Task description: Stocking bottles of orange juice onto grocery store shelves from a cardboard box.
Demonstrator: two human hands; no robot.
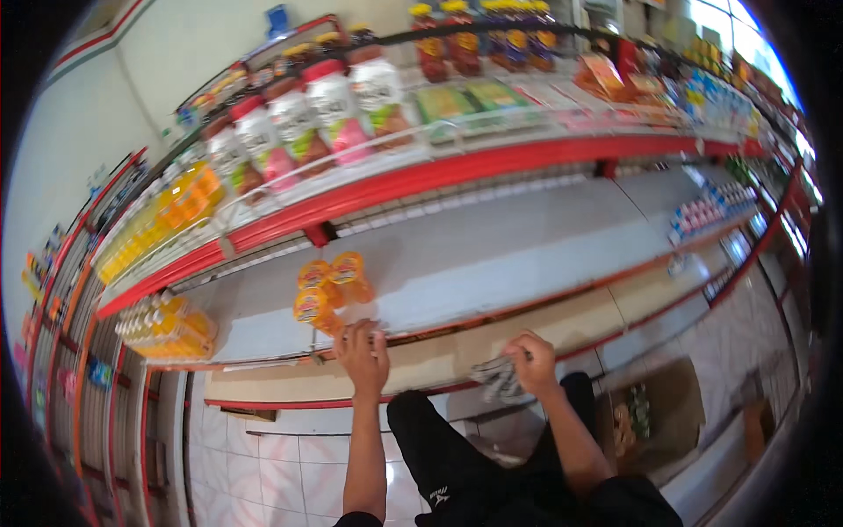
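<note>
My right hand (532, 359) grips a crumpled grey-and-black patterned cloth (498, 379), which hangs over the lower shelf ledge. At the front edge of the white middle shelf (461, 263), my left hand (362, 362) has its fingers apart. Just beyond its fingertips is a small group of orange plastic cups with printed lids. The nearest cup (315, 308) is tilted in view beside the left fingers; whether they touch it is unclear. Two more cups, one at the back left (313, 273) and one at the back right (348, 269), stand close behind.
Orange drink bottles (168, 326) stand at the shelf's left end, small packs (705, 214) at its right. The red-edged upper shelf (408, 174) overhangs, carrying white bottles (329, 99). An open cardboard box (672, 408) with goods sits on the tiled floor (276, 468) at right.
</note>
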